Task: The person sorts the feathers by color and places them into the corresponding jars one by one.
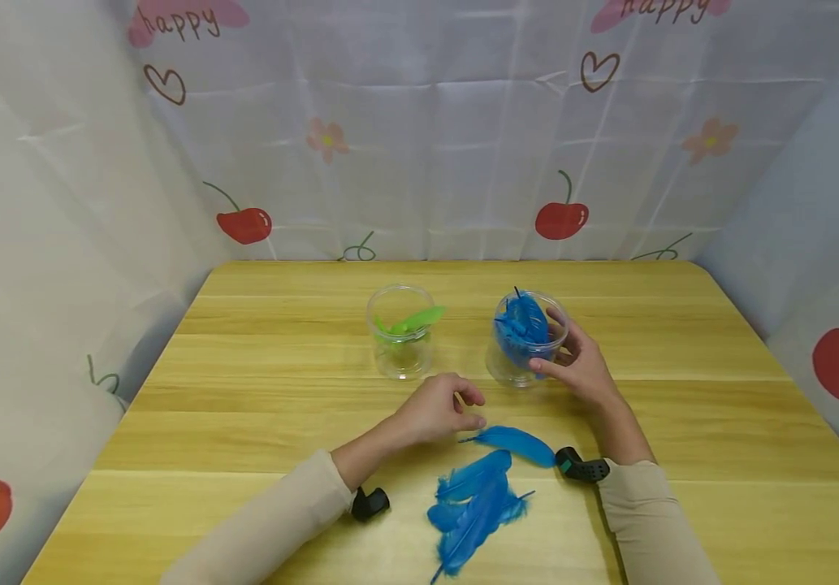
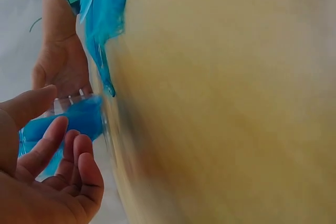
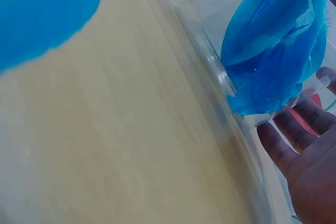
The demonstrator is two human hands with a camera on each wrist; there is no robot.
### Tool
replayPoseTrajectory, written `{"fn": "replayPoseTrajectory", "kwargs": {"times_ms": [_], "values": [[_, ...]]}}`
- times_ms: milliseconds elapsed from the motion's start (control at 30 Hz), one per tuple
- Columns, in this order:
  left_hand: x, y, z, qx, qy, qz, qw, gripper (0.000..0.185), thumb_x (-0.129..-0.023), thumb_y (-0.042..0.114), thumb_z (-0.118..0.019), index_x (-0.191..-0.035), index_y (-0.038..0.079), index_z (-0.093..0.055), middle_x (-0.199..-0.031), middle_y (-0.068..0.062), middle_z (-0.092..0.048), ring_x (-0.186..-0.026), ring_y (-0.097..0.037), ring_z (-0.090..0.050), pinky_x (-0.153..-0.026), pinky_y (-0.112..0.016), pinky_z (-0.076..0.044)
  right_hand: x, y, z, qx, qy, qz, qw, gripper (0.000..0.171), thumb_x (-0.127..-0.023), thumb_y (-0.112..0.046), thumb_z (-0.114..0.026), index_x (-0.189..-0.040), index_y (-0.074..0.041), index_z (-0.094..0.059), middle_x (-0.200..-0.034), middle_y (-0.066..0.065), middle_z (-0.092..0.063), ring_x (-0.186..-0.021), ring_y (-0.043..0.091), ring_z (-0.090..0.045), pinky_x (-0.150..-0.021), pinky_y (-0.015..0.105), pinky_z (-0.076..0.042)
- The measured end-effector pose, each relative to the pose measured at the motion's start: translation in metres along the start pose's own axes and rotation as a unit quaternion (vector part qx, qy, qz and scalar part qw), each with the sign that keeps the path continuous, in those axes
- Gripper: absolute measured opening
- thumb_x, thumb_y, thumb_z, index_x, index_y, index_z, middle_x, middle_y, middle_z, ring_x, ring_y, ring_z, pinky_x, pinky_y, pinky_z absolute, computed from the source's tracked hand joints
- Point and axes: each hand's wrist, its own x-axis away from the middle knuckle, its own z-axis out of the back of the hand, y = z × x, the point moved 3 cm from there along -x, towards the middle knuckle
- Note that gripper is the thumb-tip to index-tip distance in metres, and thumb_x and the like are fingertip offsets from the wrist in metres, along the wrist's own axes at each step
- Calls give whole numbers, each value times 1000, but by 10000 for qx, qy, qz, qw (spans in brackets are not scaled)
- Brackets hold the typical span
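A clear jar [image 1: 508,367] stuffed with blue feathers [image 1: 524,325] stands on the wooden table [image 1: 258,422]. My right hand [image 1: 552,345] grips it, thumb on the near wall and fingers round the far side; the right wrist view shows the jar [image 3: 273,56] against my fingers [image 3: 310,150]. My left hand [image 1: 472,410] hovers low over the table just left of it, fingers loosely curled and holding nothing [image 2: 58,145]. A single blue feather [image 1: 514,444] lies right beside its fingertips. More loose blue feathers [image 1: 473,508] lie in a pile nearer me.
A second clear jar [image 1: 400,333] with a green feather [image 1: 419,318] stands to the left of the blue one. Patterned cloth walls [image 1: 419,162] close off the back and both sides of the table. A black wrist camera [image 1: 370,502] sits on each forearm.
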Motion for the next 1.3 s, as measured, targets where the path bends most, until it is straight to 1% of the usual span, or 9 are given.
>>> {"fn": "replayPoseTrajectory", "kwargs": {"times_ms": [200,300,400,500,600,767,967,1100,1300], "values": [[4,-4,-2,-283,-28,56,9996,26,-82,18,-83,-103,6,-75,-96,-1,-69,-82,-11,-62,-73,-24,-51,-1,0,1,-17,-3,16,10000,82,-87,-5,-73,-155,-8,-28,-150,23,-41,-134,44,-41,-103,59,-35],[5,-5,-3,-577,-27,70,9983,23,-81,19,-84,-100,8,-76,-95,1,-70,-86,-11,-62,-76,-24,-51,0,1,1,-33,1,16,10000,82,-87,-5,-74,-155,-7,-28,-150,23,-41,-134,44,-41,-103,59,-35],[6,-5,-4,-868,-48,82,9962,20,-80,19,-84,-96,9,-77,-91,4,-70,-87,-10,-61,-78,-25,-50,0,1,2,-47,-5,29,10000,82,-87,-5,-74,-155,-6,-28,-150,23,-41,-134,44,-42,-103,59,-35],[7,-4,-6,-1061,-120,135,9942,17,-80,20,-84,-92,11,-76,-87,7,-68,-84,-9,-58,-76,-25,-49,0,1,1,-65,-12,49,10000,81,-87,-4,-74,-155,-6,-28,-150,23,-41,-134,44,-41,-103,59,-35],[8,-3,-8,-1247,-261,240,9916,14,-81,22,-84,-89,14,-75,-85,9,-62,-81,-8,-54,-74,-24,-47,0,1,1,-63,-15,50,10000,81,-87,-5,-74,-155,-7,-29,-150,23,-41,-134,44,-41,-103,59,-35],[7,-3,-12,-1547,-407,208,9869,11,-81,22,-83,-84,17,-74,-83,9,-56,-81,-9,-49,-69,-23,-45,0,0,1,-56,-18,36,10000,82,-87,-5,-74,-155,-8,-29,-150,23,-40,-134,44,-41,-104,59,-35],[7,-4,-15,-1606,-450,87,9860,12,-81,19,-84,-76,18,-73,-78,11,-57,-75,-6,-50,-64,-21,-44,0,0,0,-69,-18,42,10000,82,-87,-5,-74,-154,-5,-28,-150,24,-40,-134,45,-41,-104,60,-35],[7,-3,-15,-1585,-427,-43,9864,12,-82,17,-82,-73,16,-74,-69,13,-60,-68,-4,-53,-62,-19,-46,0,0,1,-54,-15,40,10000,82,-86,-4,-74,-154,-4,-28,-150,24,-40,-134,45,-41,-103,59,-35],[8,-3,-17,-1615,-358,-223,9860,16,-83,14,-80,-69,15,-74,-65,13,-61,-68,-3,-54,-64,-18,-47,0,1,0,-27,-19,50,10000,81,-86,-4,-74,-154,-4,-29,-149,24,-41,-133,45,-42,-103,59,-35]]}}
